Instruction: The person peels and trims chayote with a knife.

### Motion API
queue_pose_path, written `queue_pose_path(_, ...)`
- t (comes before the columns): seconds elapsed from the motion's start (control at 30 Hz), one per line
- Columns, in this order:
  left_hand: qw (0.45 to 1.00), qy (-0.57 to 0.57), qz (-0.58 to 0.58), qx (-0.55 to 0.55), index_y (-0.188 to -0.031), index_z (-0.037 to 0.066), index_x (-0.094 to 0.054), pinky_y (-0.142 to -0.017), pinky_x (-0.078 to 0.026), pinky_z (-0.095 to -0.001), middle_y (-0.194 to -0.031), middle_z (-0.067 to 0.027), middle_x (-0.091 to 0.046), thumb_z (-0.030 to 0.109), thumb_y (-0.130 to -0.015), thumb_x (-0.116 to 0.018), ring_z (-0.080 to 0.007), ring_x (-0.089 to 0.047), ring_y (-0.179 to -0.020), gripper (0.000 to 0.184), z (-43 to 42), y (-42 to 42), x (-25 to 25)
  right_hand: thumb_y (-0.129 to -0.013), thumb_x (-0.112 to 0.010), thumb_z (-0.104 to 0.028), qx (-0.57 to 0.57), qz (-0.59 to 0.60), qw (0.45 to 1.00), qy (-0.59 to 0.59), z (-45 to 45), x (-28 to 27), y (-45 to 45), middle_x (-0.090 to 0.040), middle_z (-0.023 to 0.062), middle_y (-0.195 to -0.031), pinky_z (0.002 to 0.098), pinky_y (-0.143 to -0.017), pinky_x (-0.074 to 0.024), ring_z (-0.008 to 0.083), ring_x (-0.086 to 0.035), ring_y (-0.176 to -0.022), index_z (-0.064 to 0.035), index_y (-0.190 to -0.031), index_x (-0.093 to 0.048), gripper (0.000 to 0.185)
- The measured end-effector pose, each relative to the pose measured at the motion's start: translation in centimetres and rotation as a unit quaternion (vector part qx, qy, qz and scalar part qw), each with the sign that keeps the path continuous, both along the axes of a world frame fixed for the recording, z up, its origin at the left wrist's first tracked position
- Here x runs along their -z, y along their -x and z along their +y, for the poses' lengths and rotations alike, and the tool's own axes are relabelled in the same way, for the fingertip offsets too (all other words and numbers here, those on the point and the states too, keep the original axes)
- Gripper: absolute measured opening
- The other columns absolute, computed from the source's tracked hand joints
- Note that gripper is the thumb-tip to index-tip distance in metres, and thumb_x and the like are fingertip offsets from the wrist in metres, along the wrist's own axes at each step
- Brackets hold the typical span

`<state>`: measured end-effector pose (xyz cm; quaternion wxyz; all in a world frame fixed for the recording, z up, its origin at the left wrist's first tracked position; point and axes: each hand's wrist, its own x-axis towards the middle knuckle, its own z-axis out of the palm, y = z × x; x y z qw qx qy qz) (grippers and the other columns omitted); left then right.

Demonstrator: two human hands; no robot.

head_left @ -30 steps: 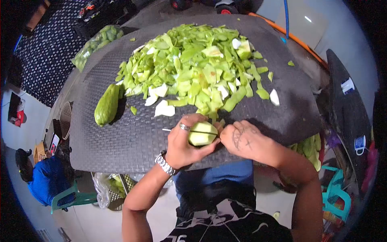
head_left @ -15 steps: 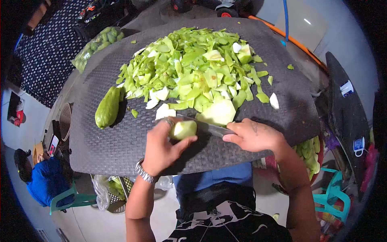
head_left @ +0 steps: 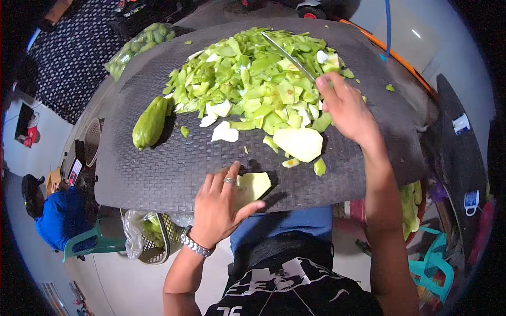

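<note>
My left hand (head_left: 221, 197) is curled round a peeled, pale chayote piece (head_left: 255, 185) near the table's front edge. The fingers cover part of it. In my right hand (head_left: 345, 102) is a knife (head_left: 291, 57), its blade slanting up and left above a heap of green peelings (head_left: 253, 79). A larger peeled chayote piece (head_left: 299, 143) lies on the table between the heap and my left hand, with small peel scraps near it. Off to the left rests a whole green chayote (head_left: 150, 126). A white, flat-cut piece (head_left: 225, 131) sits at the heap's near edge.
The dark woven-pattern table (head_left: 158, 179) has a plastic bag of green vegetables (head_left: 142, 45) beyond its far left edge. A person in blue (head_left: 60, 216) sits at left. Below are a basket (head_left: 163, 242), a teal chair (head_left: 435, 263) and a tub of pale green pieces (head_left: 408, 210).
My right hand has swung the knife up and away, over the heap. My left hand has come lower with its piece. Small scraps now lie by the larger piece.
</note>
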<state>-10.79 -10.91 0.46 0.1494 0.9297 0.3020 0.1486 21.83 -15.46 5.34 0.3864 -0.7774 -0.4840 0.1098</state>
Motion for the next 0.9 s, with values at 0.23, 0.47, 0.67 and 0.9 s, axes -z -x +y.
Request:
queue_pose_path(0.23,0.993,0.111,0.034,-0.011,-0.115,0.004,-0.066,-0.074,-0.057,-0.0468,-0.102,-0.0195,-0.071,0.046,-0.072,-0.090,-0.0401,-0.071,-0.085,0.065,0.6,-0.6,-0.8,-0.097,-0.067,-0.039,0.095,-0.019,0.995,0.023,5.0,1.8,-1.7,-0.073,0.0282,-0.100,0.0503,-0.091,-0.0533,0.0449,-0.071,-0.101,0.0020,-0.122,-0.061,0.048)
queue_pose_path(0.47,0.959,0.281,0.025,0.023,-0.108,0.001,-0.071,-0.072,-0.058,-0.0352,-0.085,-0.0120,-0.075,0.034,-0.071,-0.096,-0.0219,-0.074,-0.078,0.056,2.8,-2.0,-1.6,-0.101,-0.064,-0.052,0.063,0.157,0.985,0.029,5.6,3.8,-2.5,-0.063,0.0112,-0.077,0.0339,-0.050,-0.0474,0.0172,-0.059,-0.052,-0.0008,-0.108,-0.059,0.052)
queue_pose_path(0.67,0.453,0.758,-0.454,0.115,-0.140,0.002,-0.050,-0.100,-0.054,-0.0618,-0.132,-0.0271,-0.061,0.018,-0.092,-0.070,-0.0436,-0.064,-0.118,0.054,4.8,-4.2,1.3,-0.106,-0.060,-0.042,-0.092,0.354,0.931,0.013,3.2,2.1,-1.4,-0.058,0.0035,-0.071,0.0278,-0.040,-0.0389,0.0083,-0.048,-0.043,-0.0033,-0.111,-0.059,0.039)
queue_pose_path(0.9,0.301,0.790,-0.533,0.040,-0.127,0.001,-0.058,-0.095,-0.056,-0.0548,-0.118,-0.0256,-0.066,0.049,-0.103,-0.056,-0.0439,-0.065,-0.111,0.053,5.7,-8.6,1.2,-0.109,-0.055,-0.027,-0.108,0.298,0.949,-0.014,1.0,1.2,1.2,-0.059,0.0024,-0.074,0.0245,-0.046,-0.0416,0.0074,-0.050,-0.048,-0.0047,-0.122,-0.059,0.027)
